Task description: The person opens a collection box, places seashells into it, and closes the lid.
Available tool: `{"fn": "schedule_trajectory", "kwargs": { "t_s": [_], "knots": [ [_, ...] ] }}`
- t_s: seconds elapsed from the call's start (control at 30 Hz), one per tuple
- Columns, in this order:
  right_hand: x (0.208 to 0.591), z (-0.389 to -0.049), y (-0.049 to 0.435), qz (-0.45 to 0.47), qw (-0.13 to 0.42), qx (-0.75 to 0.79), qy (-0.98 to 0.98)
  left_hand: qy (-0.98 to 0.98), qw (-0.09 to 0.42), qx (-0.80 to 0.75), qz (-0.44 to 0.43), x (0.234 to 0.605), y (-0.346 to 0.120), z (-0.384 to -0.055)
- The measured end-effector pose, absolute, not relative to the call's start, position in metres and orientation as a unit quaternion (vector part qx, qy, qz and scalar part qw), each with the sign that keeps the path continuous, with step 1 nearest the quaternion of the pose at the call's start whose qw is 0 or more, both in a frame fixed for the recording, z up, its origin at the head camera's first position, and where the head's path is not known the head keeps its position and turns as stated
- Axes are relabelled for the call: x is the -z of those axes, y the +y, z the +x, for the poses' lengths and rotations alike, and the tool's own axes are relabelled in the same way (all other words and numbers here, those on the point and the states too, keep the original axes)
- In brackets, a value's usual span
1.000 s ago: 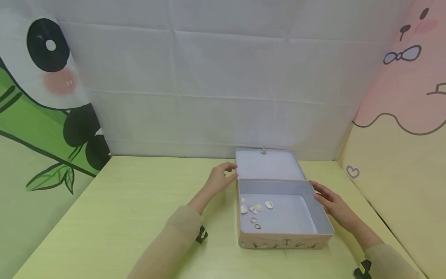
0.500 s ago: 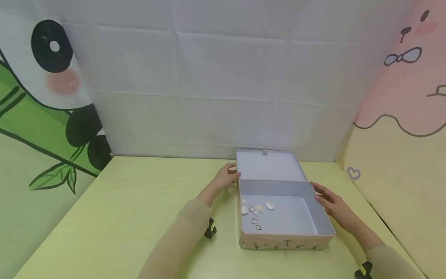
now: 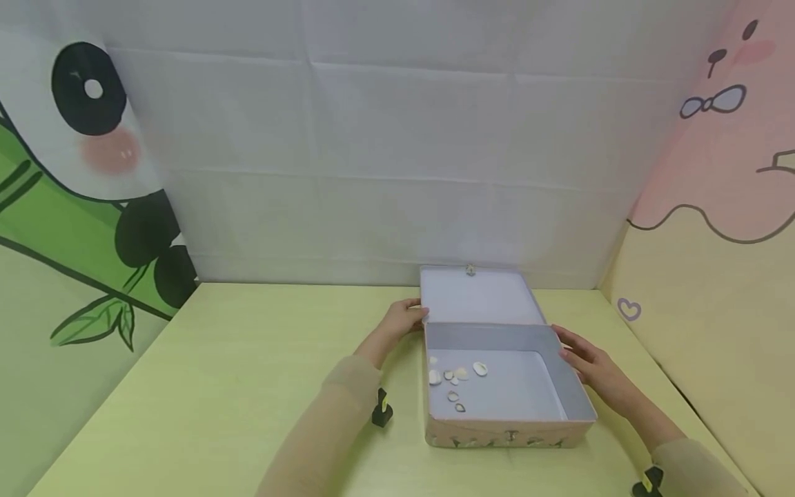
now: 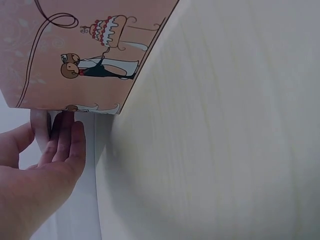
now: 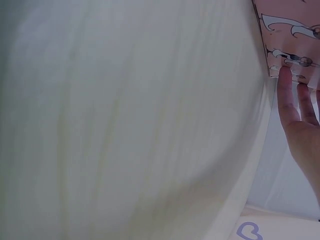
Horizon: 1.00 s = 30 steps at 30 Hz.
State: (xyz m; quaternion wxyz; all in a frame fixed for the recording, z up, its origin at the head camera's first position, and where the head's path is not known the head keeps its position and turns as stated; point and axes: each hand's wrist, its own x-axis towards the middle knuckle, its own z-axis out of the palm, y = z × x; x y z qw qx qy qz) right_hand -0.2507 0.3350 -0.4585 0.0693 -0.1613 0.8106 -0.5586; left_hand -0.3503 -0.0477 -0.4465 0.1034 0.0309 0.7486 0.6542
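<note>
A pink cardboard box (image 3: pixel 497 433) with a printed wedding-couple pattern stands on the table, its lid (image 3: pixel 481 297) swung back. Several small seashells (image 3: pixel 461 373) lie in the left part of its pale inside. My left hand (image 3: pixel 400 322) is at the lid's left edge near the hinge, thumb at the inner face and fingers reaching behind the edge. In the left wrist view, thumb and fingers of this left hand (image 4: pixel 47 160) lie on either side of the lid's edge. My right hand (image 3: pixel 596 368) rests extended fingers against the box's right side, at the back corner.
The box stands on a pale yellow table (image 3: pixel 261 373). A white cloth backdrop (image 3: pixel 397 138) rises behind the lid. Side panels carry a panda drawing (image 3: pixel 93 90) at left and a pink character (image 3: pixel 733 152) at right. A metal clasp (image 3: pixel 470 270) sits on the lid's far edge.
My left hand has moved slightly right and down along the lid's left edge, bringing its fingers behind it. The right hand, box and shells stay in place.
</note>
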Motion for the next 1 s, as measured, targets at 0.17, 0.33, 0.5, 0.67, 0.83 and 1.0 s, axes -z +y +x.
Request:
{"fn": "schedule_trajectory", "kwargs": {
  "t_s": [0.17,0.33,0.5,0.67,0.83,1.0],
  "knots": [
    [0.4585,-0.2502,0.3334,-0.163,0.072,0.559,0.809,0.738,0.1,-0.667,0.036,0.447,-0.0494,-0.3478],
    [0.4583,-0.2504,0.3337,-0.16,0.072,0.563,0.808,0.732,0.092,-0.673,0.05,0.4478,-0.05,-0.3473],
    [0.4588,-0.2507,0.3339,-0.16,0.071,0.564,0.807,0.729,0.09,-0.676,0.055,0.4478,-0.0499,-0.3493],
    [0.4596,-0.252,0.3341,-0.165,0.068,0.561,0.808,0.725,0.085,-0.681,0.052,0.4464,-0.0498,-0.351],
    [0.4614,-0.2526,0.3351,-0.172,0.063,0.561,0.807,0.721,0.071,-0.686,0.065,0.4451,-0.0491,-0.3511],
    [0.4644,-0.2538,0.3356,-0.174,0.059,0.558,0.81,0.718,0.06,-0.689,0.081,0.4469,-0.0499,-0.3514]
  ]
}}
